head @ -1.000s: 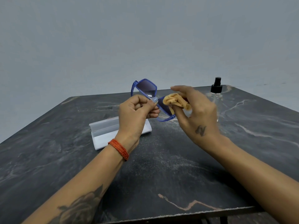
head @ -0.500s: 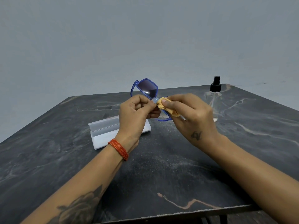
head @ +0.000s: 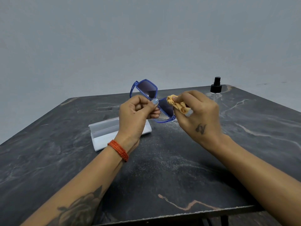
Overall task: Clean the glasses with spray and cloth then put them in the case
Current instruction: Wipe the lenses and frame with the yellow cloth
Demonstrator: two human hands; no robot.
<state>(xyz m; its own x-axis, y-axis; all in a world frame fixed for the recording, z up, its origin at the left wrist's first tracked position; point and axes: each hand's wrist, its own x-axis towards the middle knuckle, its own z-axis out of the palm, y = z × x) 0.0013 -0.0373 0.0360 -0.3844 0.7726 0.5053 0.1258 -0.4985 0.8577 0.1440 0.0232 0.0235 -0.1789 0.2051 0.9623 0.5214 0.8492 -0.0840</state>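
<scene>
Blue-framed glasses [head: 147, 90] with dark lenses hang tilted above the table. My left hand [head: 136, 114] pinches them at the bridge between thumb and curled fingers. My right hand [head: 197, 111] grips a crumpled yellow cloth [head: 176, 102] and presses it against the right-hand lens. A white glasses case [head: 104, 132] lies open on the table behind my left wrist, partly hidden by it. A clear spray bottle [head: 215, 88] with a black nozzle stands at the far right.
The dark marble-patterned table [head: 162, 168] stretches under both arms. Its front edge runs along the bottom of the view. A plain grey wall stands behind.
My right hand closed on the cloth and moved it across the right-hand lens, first toward the bridge, then back outward. My left hand kept its pinch on the glasses.
</scene>
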